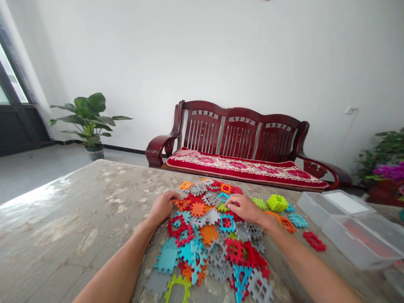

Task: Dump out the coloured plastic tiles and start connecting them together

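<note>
A pile of flat, notched plastic building tiles in several colours lies spread on the table before me. My left hand (163, 206) rests at the pile's far left edge, fingers stretched out beside an orange triangular tile (182, 205). Over the right part of the pile is my right hand (244, 207), palm down, its fingers bent and apart near a green tile (222, 208). A blue square-framed tile (227, 223) and a solid orange tile (208, 234) lie between my forearms. Neither hand visibly lifts a tile; some fingertips are hidden.
Right of the pile are a stack of lime-green tiles (277, 203), a red tile (314, 241) and clear plastic bins (356, 240). Across the patterned tablecloth (94, 219) stands a dark wooden bench (236, 130). A potted plant (91, 118) stands at the back left.
</note>
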`<control>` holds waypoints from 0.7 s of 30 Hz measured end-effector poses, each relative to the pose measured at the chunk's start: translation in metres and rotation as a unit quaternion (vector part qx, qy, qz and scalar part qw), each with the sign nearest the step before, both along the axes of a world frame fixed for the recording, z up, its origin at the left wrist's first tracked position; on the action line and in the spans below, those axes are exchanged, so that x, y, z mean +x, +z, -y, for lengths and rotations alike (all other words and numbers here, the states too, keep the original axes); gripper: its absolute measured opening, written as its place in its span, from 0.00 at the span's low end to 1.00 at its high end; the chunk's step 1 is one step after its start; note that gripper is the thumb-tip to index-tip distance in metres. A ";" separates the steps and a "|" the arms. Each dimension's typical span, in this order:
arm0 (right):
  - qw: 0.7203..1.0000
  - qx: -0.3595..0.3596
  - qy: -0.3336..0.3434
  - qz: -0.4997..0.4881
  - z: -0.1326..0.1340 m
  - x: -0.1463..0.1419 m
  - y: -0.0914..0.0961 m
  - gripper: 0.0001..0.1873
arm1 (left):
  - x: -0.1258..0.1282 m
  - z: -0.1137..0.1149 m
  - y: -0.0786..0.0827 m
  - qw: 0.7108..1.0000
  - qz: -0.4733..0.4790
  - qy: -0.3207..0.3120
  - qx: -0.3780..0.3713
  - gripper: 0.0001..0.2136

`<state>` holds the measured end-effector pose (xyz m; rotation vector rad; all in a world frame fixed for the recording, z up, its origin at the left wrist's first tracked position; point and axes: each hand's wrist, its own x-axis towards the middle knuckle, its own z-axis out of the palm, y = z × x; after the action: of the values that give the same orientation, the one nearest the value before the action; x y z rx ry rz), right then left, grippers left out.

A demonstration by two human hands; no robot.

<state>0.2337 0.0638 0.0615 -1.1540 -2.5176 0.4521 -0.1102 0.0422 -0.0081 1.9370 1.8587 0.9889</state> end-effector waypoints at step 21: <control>0.968 0.077 -0.035 0.236 -0.010 -0.032 0.006 0.16 | 0.002 0.007 0.010 0.993 -0.064 0.086 -0.042 0.22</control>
<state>0.2018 0.0738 0.0673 -1.4170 -2.8256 -0.0509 -0.1079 0.0353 0.0019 1.8562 2.1342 0.8356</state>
